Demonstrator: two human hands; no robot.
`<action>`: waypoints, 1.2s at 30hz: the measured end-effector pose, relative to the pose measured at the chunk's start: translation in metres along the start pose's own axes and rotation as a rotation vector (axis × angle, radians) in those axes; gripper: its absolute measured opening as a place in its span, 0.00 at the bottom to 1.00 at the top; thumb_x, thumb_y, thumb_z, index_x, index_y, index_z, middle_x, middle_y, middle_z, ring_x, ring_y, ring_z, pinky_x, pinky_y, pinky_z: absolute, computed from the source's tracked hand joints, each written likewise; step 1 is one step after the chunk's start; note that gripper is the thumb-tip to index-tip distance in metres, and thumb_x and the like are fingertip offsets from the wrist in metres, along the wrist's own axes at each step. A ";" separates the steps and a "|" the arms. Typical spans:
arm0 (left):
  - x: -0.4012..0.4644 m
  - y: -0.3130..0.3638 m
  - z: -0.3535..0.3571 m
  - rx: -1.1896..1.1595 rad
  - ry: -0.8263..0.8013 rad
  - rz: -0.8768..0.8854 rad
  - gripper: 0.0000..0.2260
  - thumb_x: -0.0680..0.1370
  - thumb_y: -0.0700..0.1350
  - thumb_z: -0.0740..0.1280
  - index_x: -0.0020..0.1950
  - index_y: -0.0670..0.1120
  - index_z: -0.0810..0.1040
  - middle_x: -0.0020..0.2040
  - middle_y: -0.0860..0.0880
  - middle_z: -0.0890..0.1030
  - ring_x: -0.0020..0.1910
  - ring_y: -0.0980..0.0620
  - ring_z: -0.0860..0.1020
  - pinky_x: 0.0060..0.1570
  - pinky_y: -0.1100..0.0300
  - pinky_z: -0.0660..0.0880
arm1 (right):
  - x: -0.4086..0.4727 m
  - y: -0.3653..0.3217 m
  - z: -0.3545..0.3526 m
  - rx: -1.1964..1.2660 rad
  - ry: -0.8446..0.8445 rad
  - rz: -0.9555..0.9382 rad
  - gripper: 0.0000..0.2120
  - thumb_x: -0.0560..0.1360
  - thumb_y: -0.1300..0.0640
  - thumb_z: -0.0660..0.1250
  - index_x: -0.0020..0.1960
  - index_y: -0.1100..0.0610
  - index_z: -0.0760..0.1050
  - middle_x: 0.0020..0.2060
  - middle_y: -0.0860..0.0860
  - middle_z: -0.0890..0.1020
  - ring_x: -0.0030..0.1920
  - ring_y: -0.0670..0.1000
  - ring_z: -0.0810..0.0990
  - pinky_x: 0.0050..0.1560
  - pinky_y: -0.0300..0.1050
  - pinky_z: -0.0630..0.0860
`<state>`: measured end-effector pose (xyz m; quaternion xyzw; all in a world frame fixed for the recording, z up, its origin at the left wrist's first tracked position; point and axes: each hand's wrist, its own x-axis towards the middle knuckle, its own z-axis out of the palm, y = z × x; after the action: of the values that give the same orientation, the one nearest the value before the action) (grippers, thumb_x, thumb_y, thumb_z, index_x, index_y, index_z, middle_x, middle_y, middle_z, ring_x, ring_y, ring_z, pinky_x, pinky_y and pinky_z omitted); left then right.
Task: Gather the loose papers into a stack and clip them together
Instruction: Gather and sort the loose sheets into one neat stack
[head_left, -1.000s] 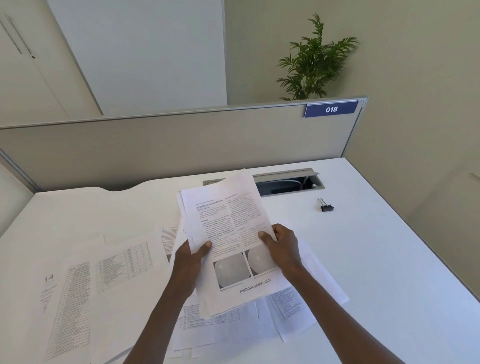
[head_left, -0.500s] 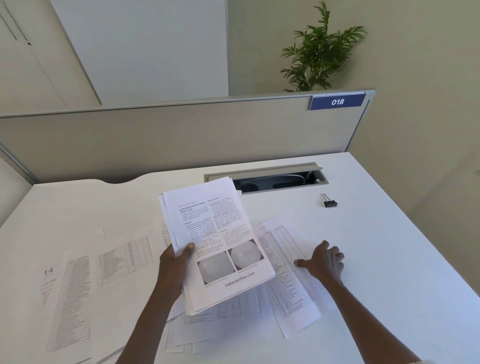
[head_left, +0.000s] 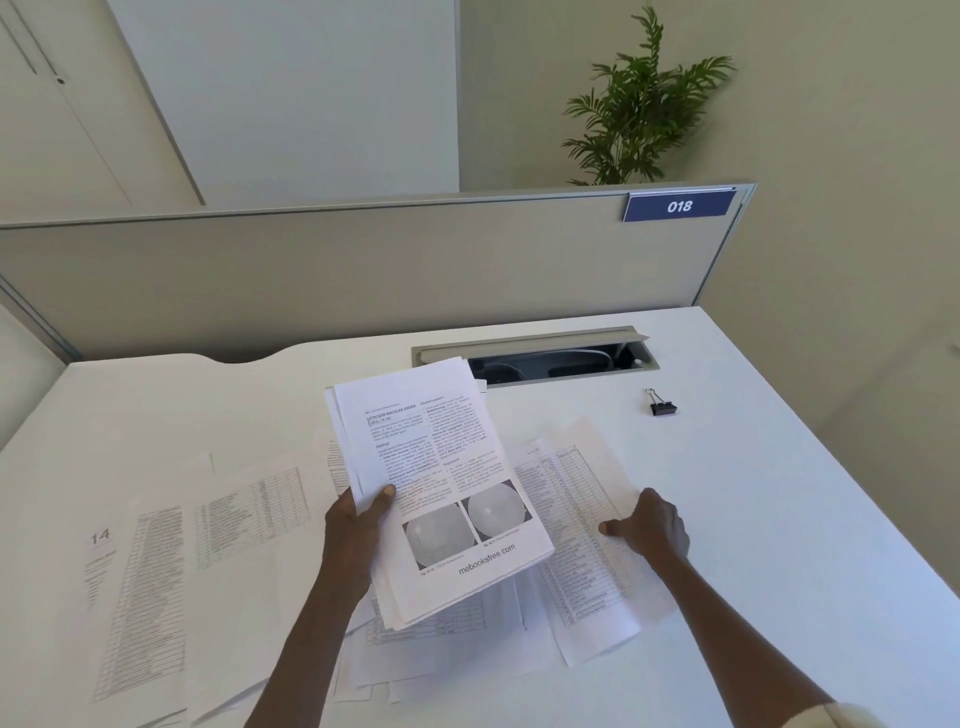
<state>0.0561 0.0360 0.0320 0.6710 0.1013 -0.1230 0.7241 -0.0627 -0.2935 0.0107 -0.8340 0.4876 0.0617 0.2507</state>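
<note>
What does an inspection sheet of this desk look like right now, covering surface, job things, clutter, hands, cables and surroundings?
Surface: white desk, loose sheets spread across it.
Job's things: stack of printed white papers held above the desk; loose table-printed sheet lying flat; black binder clip apart, far right.
Clutter: nothing seen.
Hands: left hand grips the stack; right hand rests on the loose sheet.
Cables: open grey cable hatch; contents unclear.
Surroundings: beige partition, blue 018 sign, green plant.
</note>
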 end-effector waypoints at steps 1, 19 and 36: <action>0.001 0.001 -0.002 0.027 0.013 0.013 0.07 0.77 0.40 0.71 0.54 0.47 0.81 0.48 0.52 0.85 0.45 0.49 0.82 0.44 0.56 0.77 | -0.002 -0.001 -0.002 0.027 0.037 -0.003 0.26 0.66 0.48 0.78 0.57 0.59 0.73 0.56 0.58 0.81 0.57 0.60 0.79 0.53 0.51 0.76; -0.021 0.021 0.017 0.315 0.160 0.139 0.01 0.79 0.43 0.68 0.49 0.46 0.77 0.45 0.45 0.81 0.43 0.41 0.80 0.45 0.52 0.77 | -0.077 -0.064 -0.116 0.431 0.428 -0.494 0.08 0.74 0.55 0.70 0.40 0.59 0.77 0.34 0.54 0.82 0.36 0.60 0.77 0.37 0.46 0.73; -0.102 0.065 0.064 -0.017 -0.146 -0.028 0.06 0.78 0.36 0.66 0.51 0.42 0.83 0.39 0.45 0.86 0.33 0.52 0.85 0.28 0.62 0.79 | -0.079 -0.061 -0.072 0.763 -0.104 -0.328 0.09 0.74 0.54 0.71 0.46 0.59 0.77 0.37 0.47 0.81 0.37 0.47 0.79 0.34 0.38 0.71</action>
<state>-0.0215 -0.0191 0.1305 0.6524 0.0589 -0.1810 0.7336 -0.0625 -0.2417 0.1227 -0.7436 0.3231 -0.1221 0.5725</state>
